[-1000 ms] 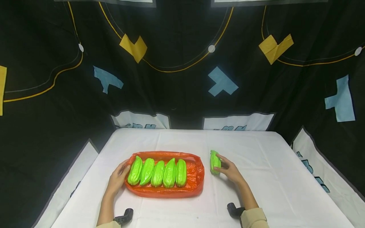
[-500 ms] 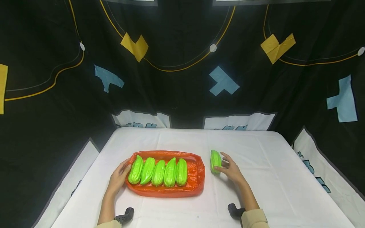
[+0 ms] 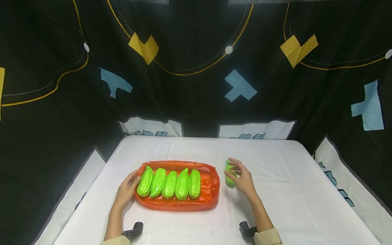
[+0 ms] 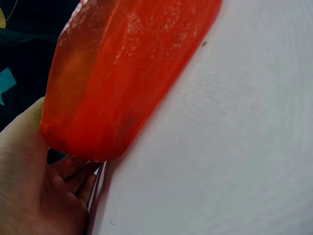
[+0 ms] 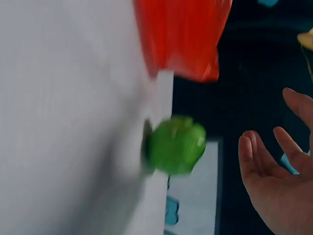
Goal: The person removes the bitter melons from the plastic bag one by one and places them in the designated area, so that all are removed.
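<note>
Near the centre of the head view, a red plastic-covered tray [image 3: 211, 187] is set on a white-covered table [image 3: 294, 190]. Inside it, five bright green ridged gourds [image 3: 169, 185] are lined up side by side, roughly upright in the frame, and the right end of the tray floor is left bare. The left end of the tray is gripped by the left hand [image 3: 125, 192], with the thumb laid at the rim; in the left wrist view, the fingers are seen curled at the underside of that end.

To the right of the tray, apart from it, a lone green gourd [image 3: 229, 183] is placed on the table. It is partly covered in the head view by the right hand [image 3: 243, 178], whose fingers are spread and loosely bent, with nothing held. In the right wrist view, a gap is shown between that hand, at the right edge of the frame, and the gourd, which is blurred near the centre.

A black wrist device [image 3: 133, 231] is worn on each forearm, and beige sleeves [image 3: 267, 237] are seen at the bottom edge. The upper frame is filled by a black curtain [image 3: 196, 102], decorated with yellow patches [image 3: 144, 49], blue patches [image 3: 240, 86] and curved yellow lines [image 3: 190, 74].
</note>
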Demonstrator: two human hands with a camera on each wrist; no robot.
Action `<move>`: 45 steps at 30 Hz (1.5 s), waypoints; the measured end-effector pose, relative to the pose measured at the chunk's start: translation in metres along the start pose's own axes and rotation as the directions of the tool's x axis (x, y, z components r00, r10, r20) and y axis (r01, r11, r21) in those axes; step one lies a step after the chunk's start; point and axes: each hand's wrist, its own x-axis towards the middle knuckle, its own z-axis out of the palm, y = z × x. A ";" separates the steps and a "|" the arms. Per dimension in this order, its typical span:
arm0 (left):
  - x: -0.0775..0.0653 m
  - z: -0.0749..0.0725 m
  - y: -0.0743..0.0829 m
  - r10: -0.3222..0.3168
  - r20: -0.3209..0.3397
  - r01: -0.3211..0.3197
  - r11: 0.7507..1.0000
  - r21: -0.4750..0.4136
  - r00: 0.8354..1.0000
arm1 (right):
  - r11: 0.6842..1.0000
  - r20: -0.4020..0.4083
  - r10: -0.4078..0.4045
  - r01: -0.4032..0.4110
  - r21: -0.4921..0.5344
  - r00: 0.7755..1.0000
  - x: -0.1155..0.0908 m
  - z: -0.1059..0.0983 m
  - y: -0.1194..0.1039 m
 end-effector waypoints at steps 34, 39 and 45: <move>0.000 -0.003 0.003 -0.028 0.030 0.027 0.999 0.030 0.999 | 0.986 0.345 0.007 -0.064 0.153 0.939 -0.013 0.083 -0.025; 0.000 -0.002 0.003 -0.020 0.030 0.019 1.000 0.018 0.999 | 0.986 0.373 -0.001 -0.061 0.154 0.928 -0.012 0.091 -0.006; -0.001 -0.001 0.002 -0.010 0.025 0.009 1.000 0.015 1.000 | 0.991 0.409 0.014 -0.068 0.119 0.913 -0.011 0.097 0.011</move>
